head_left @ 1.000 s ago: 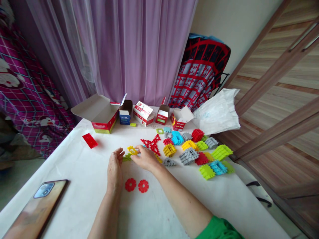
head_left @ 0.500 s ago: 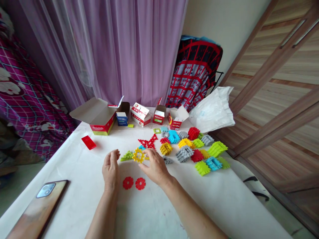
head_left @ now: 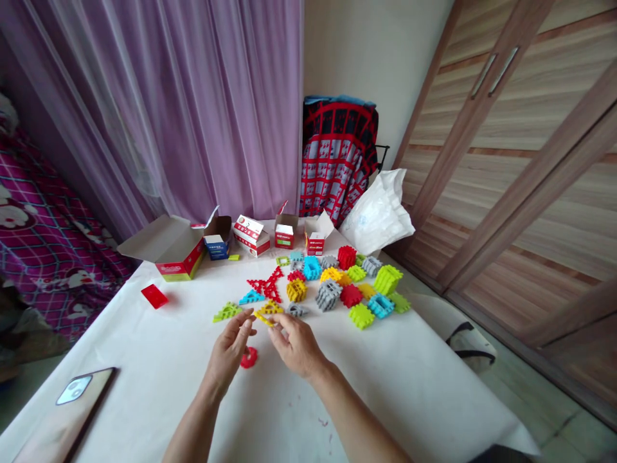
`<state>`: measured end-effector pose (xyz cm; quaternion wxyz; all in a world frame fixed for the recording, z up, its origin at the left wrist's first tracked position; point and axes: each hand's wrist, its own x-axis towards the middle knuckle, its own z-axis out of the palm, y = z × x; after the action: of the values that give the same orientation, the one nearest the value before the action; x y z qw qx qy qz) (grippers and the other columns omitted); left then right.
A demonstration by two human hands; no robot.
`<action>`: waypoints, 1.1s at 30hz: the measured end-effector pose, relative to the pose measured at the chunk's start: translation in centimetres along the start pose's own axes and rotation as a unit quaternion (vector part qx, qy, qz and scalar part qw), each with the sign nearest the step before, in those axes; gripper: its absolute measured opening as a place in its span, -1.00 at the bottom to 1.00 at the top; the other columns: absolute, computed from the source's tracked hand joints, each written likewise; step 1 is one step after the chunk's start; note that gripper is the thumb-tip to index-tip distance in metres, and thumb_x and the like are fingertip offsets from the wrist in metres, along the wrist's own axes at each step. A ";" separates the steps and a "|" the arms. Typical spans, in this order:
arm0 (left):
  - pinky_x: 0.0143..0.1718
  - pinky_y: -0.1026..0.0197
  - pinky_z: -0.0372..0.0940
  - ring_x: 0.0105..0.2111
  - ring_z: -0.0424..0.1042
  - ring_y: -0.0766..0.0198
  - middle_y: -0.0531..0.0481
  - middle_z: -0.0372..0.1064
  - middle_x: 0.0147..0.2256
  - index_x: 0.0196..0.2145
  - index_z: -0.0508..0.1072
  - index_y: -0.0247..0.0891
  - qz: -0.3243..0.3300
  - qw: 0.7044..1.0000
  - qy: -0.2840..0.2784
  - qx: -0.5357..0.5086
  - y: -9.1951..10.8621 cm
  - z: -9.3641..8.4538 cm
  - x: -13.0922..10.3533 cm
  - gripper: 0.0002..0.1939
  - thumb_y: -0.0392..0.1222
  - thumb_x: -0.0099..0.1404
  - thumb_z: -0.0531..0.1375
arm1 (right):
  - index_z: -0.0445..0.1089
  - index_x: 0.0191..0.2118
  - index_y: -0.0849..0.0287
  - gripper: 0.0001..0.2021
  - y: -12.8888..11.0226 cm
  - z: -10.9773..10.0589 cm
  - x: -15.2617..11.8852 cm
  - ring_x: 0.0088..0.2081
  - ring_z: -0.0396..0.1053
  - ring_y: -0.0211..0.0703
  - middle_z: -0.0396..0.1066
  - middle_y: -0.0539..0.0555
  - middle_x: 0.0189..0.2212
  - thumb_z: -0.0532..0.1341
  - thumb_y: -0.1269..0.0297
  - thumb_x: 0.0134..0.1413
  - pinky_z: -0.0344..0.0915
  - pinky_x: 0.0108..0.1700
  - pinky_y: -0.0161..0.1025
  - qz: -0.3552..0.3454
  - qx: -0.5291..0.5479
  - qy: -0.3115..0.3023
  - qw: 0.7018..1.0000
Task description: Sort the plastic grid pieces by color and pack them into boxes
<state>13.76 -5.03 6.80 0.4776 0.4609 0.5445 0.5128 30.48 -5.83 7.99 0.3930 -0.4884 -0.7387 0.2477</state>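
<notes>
Pinched between the fingers of my right hand (head_left: 299, 346) is a yellow square plastic tile (head_left: 263, 317), turned almost edge-on above the table. My left hand (head_left: 228, 352) is just left of it, thumb and forefinger apart, fingertips close to the tile's left end; I see nothing held there. A red round notched disc (head_left: 249, 358) lies under and between the hands, partly covered by my left fingers. Beyond the hands lie a lime triangular piece (head_left: 226, 312), a yellow triangular piece (head_left: 270, 307), a blue piece (head_left: 251, 296) and red triangular pieces (head_left: 267, 285).
Stacks of coloured tiles, among them a grey one (head_left: 328, 294), spread to the right. Open boxes, including a large red one (head_left: 180, 267), line the back edge beside a white bag (head_left: 378, 215). At left are a red rectangular piece (head_left: 155, 296) and a phone (head_left: 65, 418).
The yellow tile has turned from face-on to nearly edge-on in my right hand. My left hand has moved closer to it and covers one red disc. The view has swung right.
</notes>
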 end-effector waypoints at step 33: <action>-0.61 0.34 0.02 -0.62 0.22 0.41 0.09 0.27 -0.63 -0.53 0.45 -0.25 -0.083 0.992 -0.090 0.006 1.1 7.1 -4.1 -0.48 0.30 -0.16 0.35 | 0.34 -0.05 0.11 -0.58 4.3 -5.1 -7.1 -0.22 0.44 -0.12 0.47 0.09 -0.15 0.33 0.35 -0.11 0.38 -0.12 -0.18 0.010 -0.068 0.084 0.994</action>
<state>21.34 -8.17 7.99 0.5625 0.4611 0.5393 0.4244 38.48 -10.69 5.24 0.4170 -0.5402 -0.7134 0.1592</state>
